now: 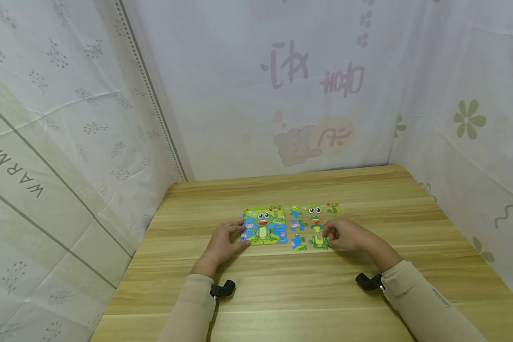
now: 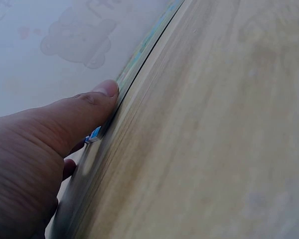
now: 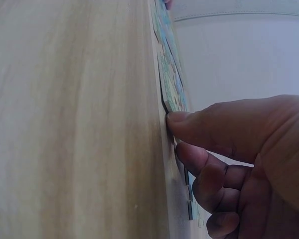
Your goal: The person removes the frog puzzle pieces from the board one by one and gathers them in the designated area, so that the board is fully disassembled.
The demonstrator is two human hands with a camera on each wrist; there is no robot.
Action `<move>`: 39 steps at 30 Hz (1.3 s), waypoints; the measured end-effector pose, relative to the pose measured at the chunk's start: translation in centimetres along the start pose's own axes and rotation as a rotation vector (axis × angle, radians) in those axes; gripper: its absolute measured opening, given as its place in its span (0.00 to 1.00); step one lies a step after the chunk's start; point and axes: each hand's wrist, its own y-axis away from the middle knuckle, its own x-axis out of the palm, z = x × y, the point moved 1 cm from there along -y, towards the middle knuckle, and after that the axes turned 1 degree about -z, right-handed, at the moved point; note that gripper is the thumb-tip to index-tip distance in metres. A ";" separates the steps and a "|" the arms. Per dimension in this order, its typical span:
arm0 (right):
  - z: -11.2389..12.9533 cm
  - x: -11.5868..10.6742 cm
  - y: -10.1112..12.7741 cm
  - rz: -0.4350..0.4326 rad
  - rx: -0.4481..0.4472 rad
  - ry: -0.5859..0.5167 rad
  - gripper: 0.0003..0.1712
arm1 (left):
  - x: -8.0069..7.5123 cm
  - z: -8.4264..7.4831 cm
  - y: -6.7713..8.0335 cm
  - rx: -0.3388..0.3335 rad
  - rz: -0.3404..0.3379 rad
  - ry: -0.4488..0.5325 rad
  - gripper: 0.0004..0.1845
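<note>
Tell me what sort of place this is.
Probably a makeshift recording booth, not a lived-in room: a wooden table is screened on three sides by hung printed sheets, and both hands, left hand and right hand, work frog puzzles with wrist cameras on.

L hand (image 1: 223, 241): fingers flat, pressing | R hand (image 1: 346, 235): fingers curled, pinching
</note>
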 end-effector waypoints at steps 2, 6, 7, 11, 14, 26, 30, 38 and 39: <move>0.0 0.0 0.0 0.001 -0.002 -0.008 0.10 | 0.0 0.1 0.0 0.001 0.001 -0.002 0.30; 0.1 -0.1 0.0 0.003 -0.006 -0.014 0.10 | 0.0 0.1 -0.1 -0.005 0.008 -0.006 0.30; 0.1 -0.1 0.0 0.003 -0.005 -0.011 0.10 | 0.0 0.1 0.0 -0.006 0.009 -0.006 0.31; 0.0 -0.1 0.1 0.004 -0.001 -0.009 0.10 | 0.1 0.2 0.0 -0.014 0.015 -0.005 0.31; 0.0 0.0 0.1 0.002 0.008 -0.015 0.10 | 0.1 0.2 0.0 -0.013 0.014 -0.005 0.31; 0.4 -0.3 0.1 0.012 0.012 -0.019 0.08 | 0.1 0.0 0.0 -0.002 0.003 -0.004 0.31; 0.7 -0.3 -0.3 0.006 -0.005 -0.006 0.07 | 0.1 0.0 0.0 -0.003 0.003 -0.001 0.31; 2.3 0.5 -2.4 -0.033 -0.021 0.040 0.12 | 0.1 0.0 0.0 -0.021 0.020 -0.005 0.31; 2.7 0.6 -2.7 -0.033 -0.028 0.047 0.12 | 0.0 0.0 0.0 -0.022 0.021 -0.004 0.31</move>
